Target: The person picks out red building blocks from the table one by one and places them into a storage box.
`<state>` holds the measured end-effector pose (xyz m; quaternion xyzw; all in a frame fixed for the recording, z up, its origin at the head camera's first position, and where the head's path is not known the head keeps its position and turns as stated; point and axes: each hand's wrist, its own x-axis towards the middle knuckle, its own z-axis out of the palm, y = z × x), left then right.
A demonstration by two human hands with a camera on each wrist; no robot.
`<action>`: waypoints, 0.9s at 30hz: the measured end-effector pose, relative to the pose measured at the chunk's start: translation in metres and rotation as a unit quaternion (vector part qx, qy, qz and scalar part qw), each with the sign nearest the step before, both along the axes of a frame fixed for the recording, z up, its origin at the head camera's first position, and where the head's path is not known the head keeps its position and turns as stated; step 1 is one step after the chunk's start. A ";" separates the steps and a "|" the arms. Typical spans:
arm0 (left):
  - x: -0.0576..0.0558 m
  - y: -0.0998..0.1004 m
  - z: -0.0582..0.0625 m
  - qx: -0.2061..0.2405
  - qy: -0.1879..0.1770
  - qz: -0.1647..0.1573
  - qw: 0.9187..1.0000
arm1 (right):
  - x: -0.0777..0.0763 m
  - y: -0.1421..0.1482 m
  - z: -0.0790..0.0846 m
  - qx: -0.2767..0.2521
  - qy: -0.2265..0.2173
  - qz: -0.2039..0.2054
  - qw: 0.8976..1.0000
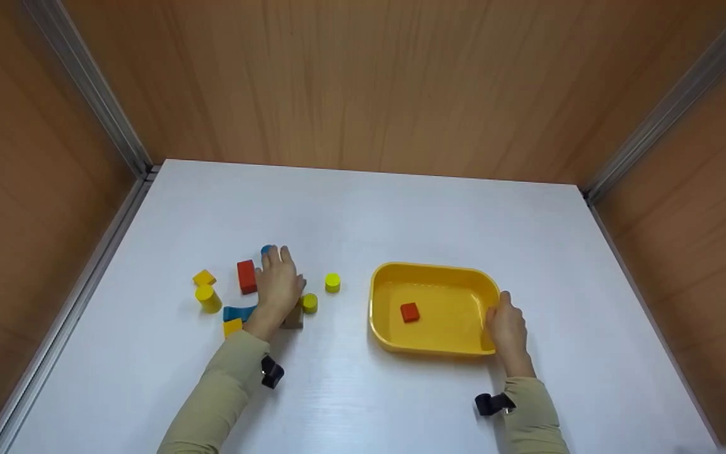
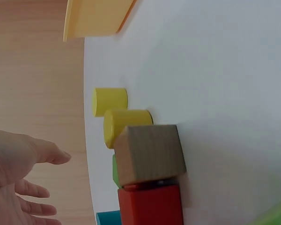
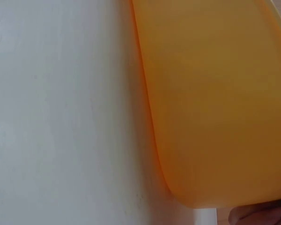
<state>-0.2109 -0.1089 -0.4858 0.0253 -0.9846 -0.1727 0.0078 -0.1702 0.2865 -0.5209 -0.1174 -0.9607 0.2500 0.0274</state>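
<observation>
My left hand (image 1: 278, 284) hovers over a cluster of toy blocks, its fingers loosely extended and nothing held in the left wrist view. Under and around it are a plain wooden block (image 2: 152, 154), a red block (image 1: 246, 277), a blue piece (image 1: 265, 250) partly covered by the fingers, and two short yellow cylinders (image 1: 310, 303). A green piece (image 2: 115, 171) shows behind the wooden block. At the right, my right hand (image 1: 508, 325) grips the right rim of a yellow tray (image 1: 429, 267). One small red block (image 1: 409, 312) lies inside the tray.
Left of the hand lie a tall yellow cylinder (image 1: 208, 299), a yellow block (image 1: 204, 278), a blue block (image 1: 239, 313) and an orange-yellow block (image 1: 232, 327). Wooden panels (image 1: 363, 88) wall in the white table (image 1: 363, 403) at the back and sides.
</observation>
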 end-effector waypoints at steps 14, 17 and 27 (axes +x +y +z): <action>-0.014 -0.033 -0.009 0.011 -0.074 0.056 0.996 | 0.000 0.000 0.000 0.002 0.003 0.000 1.000; -0.016 -0.038 -0.011 0.018 -0.082 0.065 0.994 | 0.001 0.000 0.000 0.003 0.006 0.001 1.000; -0.020 -0.052 -0.019 0.057 -0.111 0.096 0.987 | 0.000 0.000 0.001 0.003 -0.009 -0.003 1.000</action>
